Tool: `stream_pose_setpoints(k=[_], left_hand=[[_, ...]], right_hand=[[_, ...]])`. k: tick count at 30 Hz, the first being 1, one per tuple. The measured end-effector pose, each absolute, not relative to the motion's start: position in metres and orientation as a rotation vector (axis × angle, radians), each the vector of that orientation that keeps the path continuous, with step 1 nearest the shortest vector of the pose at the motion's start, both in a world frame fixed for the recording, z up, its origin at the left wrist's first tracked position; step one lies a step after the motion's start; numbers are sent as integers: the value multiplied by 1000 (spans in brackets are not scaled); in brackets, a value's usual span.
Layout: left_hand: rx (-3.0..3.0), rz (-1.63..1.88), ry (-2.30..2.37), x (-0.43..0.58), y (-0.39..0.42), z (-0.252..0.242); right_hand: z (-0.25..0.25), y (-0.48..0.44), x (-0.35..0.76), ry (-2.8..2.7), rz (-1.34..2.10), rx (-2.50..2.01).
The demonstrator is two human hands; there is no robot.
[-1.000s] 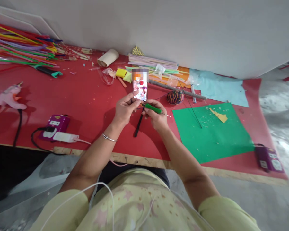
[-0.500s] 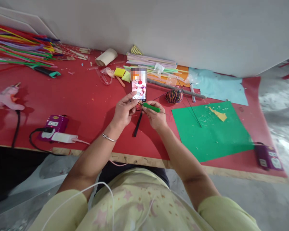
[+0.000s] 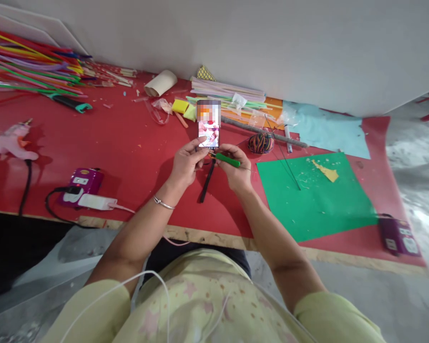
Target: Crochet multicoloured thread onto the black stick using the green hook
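My right hand (image 3: 238, 166) grips a green-handled crochet hook (image 3: 228, 159), its tip pointing left toward my other hand. The fingers of my left hand (image 3: 186, 164) are pinched together at that tip. A small dark and orange bit of yarn (image 3: 211, 154) shows there, mostly hidden by the fingers. Right of the hands lies a multicoloured ball of yarn (image 3: 260, 143), with a thin strand running toward them. Just beyond my fingers a phone (image 3: 209, 136) with a lit screen stands propped up, and a black strip (image 3: 208, 181) lies below it.
Green paper (image 3: 318, 205) with scraps covers the right of the red table (image 3: 136, 162). A grey stick (image 3: 268, 131), straws (image 3: 229, 89) and a cardboard tube (image 3: 160, 83) lie behind. On the left are pipe cleaners (image 3: 28, 66), a pink glue gun (image 3: 14, 140) and a purple power socket (image 3: 84, 183).
The whole view has shifted slightly, so things appear a little farther right. My right hand has turned a little around the hook; both hands stay close together.
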State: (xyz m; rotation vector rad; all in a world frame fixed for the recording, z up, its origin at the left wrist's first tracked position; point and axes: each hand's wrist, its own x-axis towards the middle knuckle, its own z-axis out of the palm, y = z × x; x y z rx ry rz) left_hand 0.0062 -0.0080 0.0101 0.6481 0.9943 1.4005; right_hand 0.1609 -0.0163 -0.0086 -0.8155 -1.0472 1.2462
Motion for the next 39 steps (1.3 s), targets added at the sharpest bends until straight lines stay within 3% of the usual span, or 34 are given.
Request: stream_pose_setpoints(k=[8,25,39], left_hand=[[677,1421,982,4,-7,10],[500,1215,848,5,-11,13],[486,1313,978,5,-7,15]], right_hand=[[-14,-9,166,-851,1521,-727],[-15,-10,162,-469,1726,-620],[-14,-15,160,-918,1448,-926]])
